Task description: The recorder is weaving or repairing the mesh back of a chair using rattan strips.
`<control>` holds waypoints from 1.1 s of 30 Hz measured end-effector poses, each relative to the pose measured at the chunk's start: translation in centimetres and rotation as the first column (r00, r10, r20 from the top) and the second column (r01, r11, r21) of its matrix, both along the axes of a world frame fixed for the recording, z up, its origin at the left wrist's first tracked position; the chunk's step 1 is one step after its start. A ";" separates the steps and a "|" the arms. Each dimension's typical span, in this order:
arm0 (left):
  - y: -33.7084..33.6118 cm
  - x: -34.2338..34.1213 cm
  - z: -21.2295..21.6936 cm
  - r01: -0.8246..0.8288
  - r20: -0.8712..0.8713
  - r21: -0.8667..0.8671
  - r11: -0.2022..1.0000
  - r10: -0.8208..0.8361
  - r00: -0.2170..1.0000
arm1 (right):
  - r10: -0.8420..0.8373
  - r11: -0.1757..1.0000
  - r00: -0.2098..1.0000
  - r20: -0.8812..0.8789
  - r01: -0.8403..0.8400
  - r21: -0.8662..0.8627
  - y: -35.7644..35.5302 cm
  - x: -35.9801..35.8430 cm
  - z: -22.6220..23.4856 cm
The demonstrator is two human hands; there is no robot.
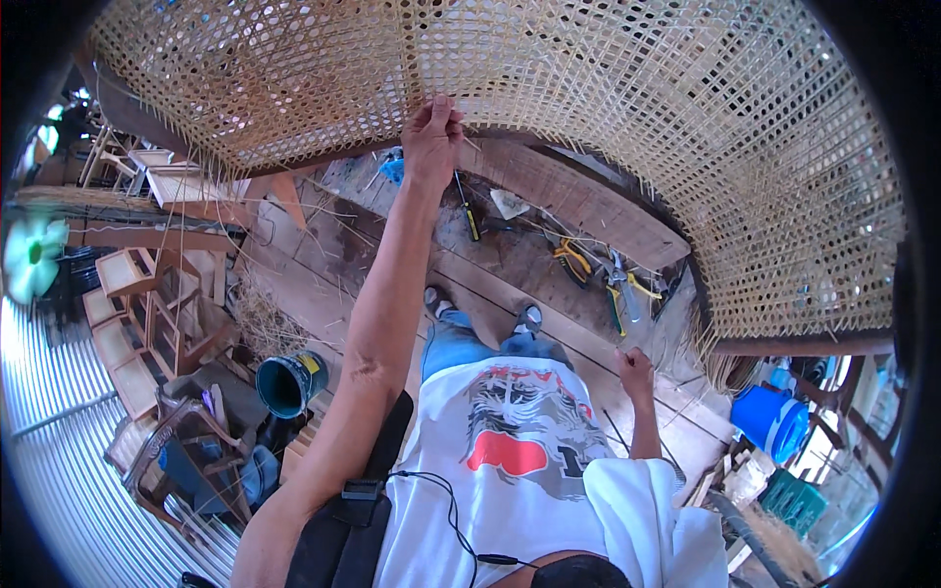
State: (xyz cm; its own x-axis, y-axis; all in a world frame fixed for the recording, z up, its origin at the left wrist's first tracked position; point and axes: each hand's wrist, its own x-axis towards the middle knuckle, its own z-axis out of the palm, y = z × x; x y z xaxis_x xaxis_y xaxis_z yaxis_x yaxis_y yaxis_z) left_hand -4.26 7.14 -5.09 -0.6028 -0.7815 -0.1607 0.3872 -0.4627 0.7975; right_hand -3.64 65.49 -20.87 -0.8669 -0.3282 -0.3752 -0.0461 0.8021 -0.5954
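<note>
A large woven cane panel (569, 69) on a curved dark wooden frame spans the far side, with loose strand ends along its near edge. My left hand (432, 132) reaches out to the panel's middle, its fingers pinched on a cane strand at the near edge. Close to my body on the right, my right hand (635, 370) is raised and closed. Whatever its fingers may hold is too small to make out. Beneath the panel lie a yellow-and-black screwdriver (471, 221), yellow-handled pliers (571, 262) and another yellow-handled tool (618, 302).
A wooden plank (578, 196) runs under the panel. On the left stand a dark bucket (291, 383), wooden chair frames (147, 323) and a spinning green fan (34, 252). A blue bucket (769, 421) sits at the right. Cane scraps (270, 318) litter the plank floor.
</note>
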 end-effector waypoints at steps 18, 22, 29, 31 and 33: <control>0.6 -2.7 -0.5 0.012 -0.052 0.273 0.962 0.002 0.999 | 0.360 0.927 0.932 -0.031 -0.362 -0.100 -14.9 -2.8 3.2; 2.5 -2.1 1.2 0.274 -0.073 0.107 0.956 -0.267 0.961 | 0.427 0.903 0.904 0.013 -0.425 -0.055 -16.1 -4.4 3.4; -0.4 6.7 10.4 0.036 0.279 -0.884 0.467 0.465 0.840 | 0.311 0.943 0.950 0.035 -0.304 -0.137 -14.4 -5.1 0.9; -5.9 8.2 16.1 -0.190 -0.094 -0.981 0.049 0.730 0.676 | 0.270 0.961 0.960 0.074 -0.265 -0.076 -13.4 -4.4 0.5; -11.9 9.1 21.6 -0.211 -0.297 -0.954 -0.215 0.793 0.533 | 0.297 0.950 0.953 0.060 -0.288 -0.121 -12.3 -3.6 0.5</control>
